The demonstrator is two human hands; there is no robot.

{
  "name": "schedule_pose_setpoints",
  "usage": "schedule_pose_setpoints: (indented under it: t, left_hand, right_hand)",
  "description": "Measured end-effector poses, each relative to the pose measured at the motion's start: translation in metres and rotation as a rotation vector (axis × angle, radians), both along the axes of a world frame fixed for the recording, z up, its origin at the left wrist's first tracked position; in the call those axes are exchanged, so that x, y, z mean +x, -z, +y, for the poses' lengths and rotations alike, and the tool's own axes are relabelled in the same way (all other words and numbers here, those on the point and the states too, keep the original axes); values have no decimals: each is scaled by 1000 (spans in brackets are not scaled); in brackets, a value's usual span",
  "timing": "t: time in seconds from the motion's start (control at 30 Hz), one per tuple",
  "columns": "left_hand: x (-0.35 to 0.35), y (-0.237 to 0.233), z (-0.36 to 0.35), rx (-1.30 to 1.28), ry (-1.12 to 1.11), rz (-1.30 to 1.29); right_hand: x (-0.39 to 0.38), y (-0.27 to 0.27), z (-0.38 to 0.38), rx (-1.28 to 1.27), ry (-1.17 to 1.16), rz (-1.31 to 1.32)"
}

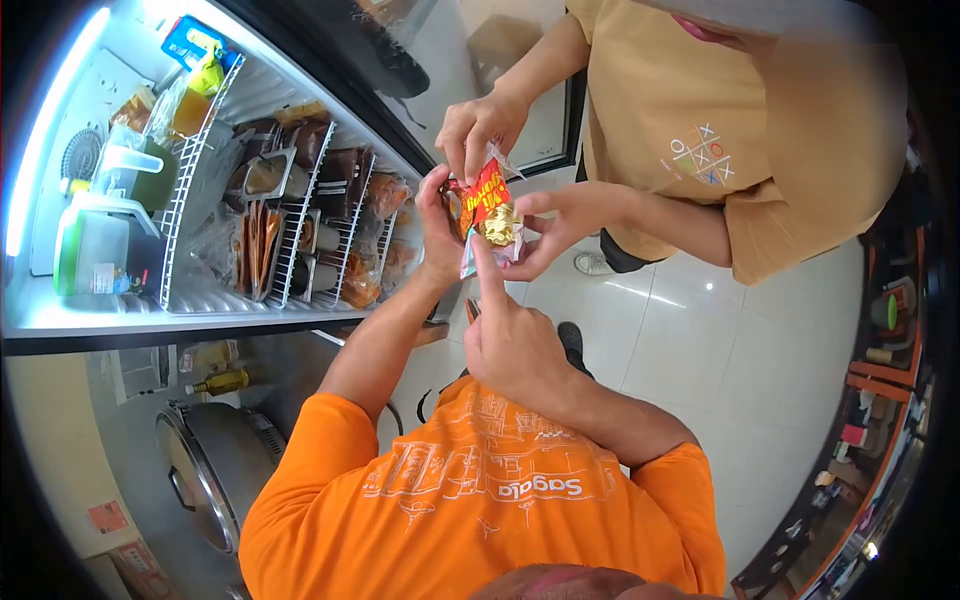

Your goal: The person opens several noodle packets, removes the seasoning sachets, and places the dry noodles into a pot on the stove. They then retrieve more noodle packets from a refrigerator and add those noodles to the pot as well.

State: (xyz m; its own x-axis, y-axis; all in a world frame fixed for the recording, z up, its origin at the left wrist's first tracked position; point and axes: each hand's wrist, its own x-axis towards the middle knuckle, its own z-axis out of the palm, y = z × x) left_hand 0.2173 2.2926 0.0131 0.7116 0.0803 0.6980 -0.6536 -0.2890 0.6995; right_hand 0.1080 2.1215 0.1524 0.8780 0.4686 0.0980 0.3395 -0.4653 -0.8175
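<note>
Holding a packet (pixel 488 205) in the left grip (pixel 440 228), pointing at it with the right grip (pixel 515 345)

My left grip is closed on the packet, taking it by its left side. My right grip is loosely open and carries nothing that I can see: its index finger (pixel 487 272) runs straight out to the packet's near end, the other fingers curled in. Whether that fingertip presses the wrapper or stops just short, I can't tell from here. The packet sits just right of my left grip and just ahead of my right one, tilted, with yellow lettering on red and a crinkled gold part.

Two more hands share it. A co-worker's upper hand (pixel 485 130) is at the far end, just beyond my left grip; the co-worker's lower hand (pixel 560 228) holds the side facing away from my left grip. Farther ahead and to the right of my grips I see that person's tan shirt (pixel 665 105), printed with noughts and crosses.

Left of my left grip stands an open fridge (pixel 250 325), its wire shelves (pixel 188 200) lined with wrapped packs (pixel 258 250); two jugs (pixel 105 250) stand at its far-left end. Behind and left of my left grip is a lidded metal pot (pixel 205 480). Pale floor tiles (pixel 700 330) spread to the right of my right grip.
</note>
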Motion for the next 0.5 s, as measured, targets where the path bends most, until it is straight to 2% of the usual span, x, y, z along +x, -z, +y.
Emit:
schedule_pose_setpoints:
  t: [0.17,0.37,0.43,0.5]
  left_hand:
    - [-4,0,-8,13,44,-33]
    - [-7,-2,-27,-67,-58,-23]
    - [-4,-3,-29,-130,-69,-17]
    - [-1,-10,-24,-79,20,-75]
  right_hand:
    - [2,19,3,6,20,40]
    - [4,25,4,-73,5,30]
    - [-1,33,8,-86,1,-25]
    - [-6,33,10,-70,6,-104]
